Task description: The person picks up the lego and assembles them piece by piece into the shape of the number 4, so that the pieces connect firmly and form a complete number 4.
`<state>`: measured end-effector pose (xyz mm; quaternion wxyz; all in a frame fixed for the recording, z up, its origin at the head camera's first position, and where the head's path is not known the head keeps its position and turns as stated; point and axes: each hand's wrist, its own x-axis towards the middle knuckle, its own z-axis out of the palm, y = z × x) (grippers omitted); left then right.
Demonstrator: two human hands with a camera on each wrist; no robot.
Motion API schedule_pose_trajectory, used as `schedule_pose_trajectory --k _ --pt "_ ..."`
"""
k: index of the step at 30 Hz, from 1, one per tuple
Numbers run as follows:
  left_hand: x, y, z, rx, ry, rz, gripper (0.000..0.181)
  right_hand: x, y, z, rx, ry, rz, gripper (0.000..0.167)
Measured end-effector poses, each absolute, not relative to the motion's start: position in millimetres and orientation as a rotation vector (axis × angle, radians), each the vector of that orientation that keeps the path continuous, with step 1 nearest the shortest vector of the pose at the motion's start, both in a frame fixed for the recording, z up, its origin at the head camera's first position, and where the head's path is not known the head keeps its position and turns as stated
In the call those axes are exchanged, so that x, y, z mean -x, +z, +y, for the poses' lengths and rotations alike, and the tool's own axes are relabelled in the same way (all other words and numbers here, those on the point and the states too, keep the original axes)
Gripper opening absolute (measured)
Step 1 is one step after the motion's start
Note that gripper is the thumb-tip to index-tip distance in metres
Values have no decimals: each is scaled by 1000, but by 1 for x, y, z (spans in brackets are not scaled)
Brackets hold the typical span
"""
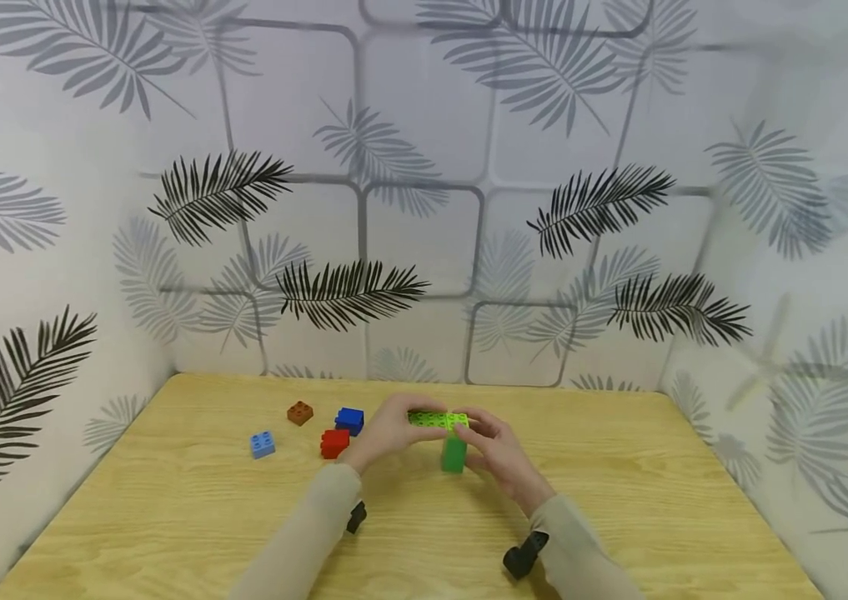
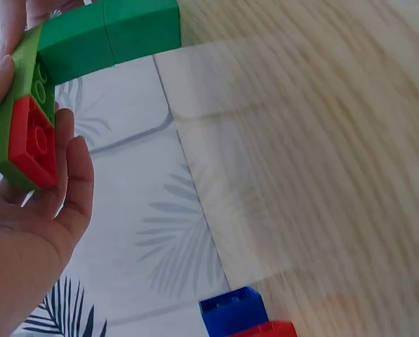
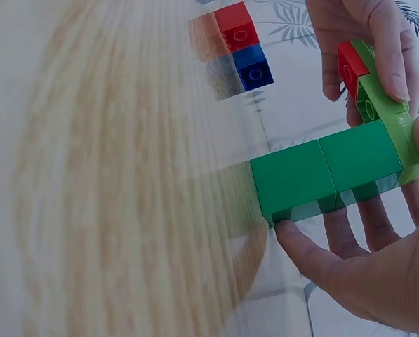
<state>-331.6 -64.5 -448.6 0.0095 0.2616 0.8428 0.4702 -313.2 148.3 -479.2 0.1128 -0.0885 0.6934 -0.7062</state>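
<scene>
A long lime-green toy brick lies level across the top of two stacked green bricks, reaching out to the left. Under its outer end sits a small red brick, hidden from the head view. My left hand pinches the lime-green brick near that end, thumb on the near side and fingers on the far side. With my right hand I hold the green stack, fingers behind it and thumb up by the lime-green brick. The stack's base stands on or just over the table; I cannot tell which.
Left of my hands on the wooden table lie a red brick and a dark blue brick, both on their sides. Farther left are a brown brick and a light blue brick, studs up. Leaf-patterned walls enclose the table.
</scene>
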Motion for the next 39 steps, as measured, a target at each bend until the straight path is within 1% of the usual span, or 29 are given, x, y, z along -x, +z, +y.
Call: schedule_pose_trajectory --k 6,12,16,21,28,31,36,39 --pt "332 -451 -82 -746 1465 2644 41 313 -480 147 221 -2062 2064 54" --pt "331 -450 -95 -699 1434 2669 41 315 -478 147 219 -2058 2069 53" --pt "333 -453 -102 -671 1418 2665 42 316 -477 147 220 -2061 2073 50" --pt "339 -460 -112 -700 1385 2682 46 316 -479 147 193 -2065 2063 47" --pt "343 -459 -125 -716 1352 2690 48 314 -477 147 182 -2062 2062 50" --pt "343 -458 -130 -686 1359 2698 45 313 -476 147 183 -2064 2055 50" --pt "345 -460 -139 -584 1376 2767 30 313 -478 147 183 -2062 2050 48" --pt "346 -462 -144 -519 1375 2814 25 314 -479 147 181 -2073 2043 48"
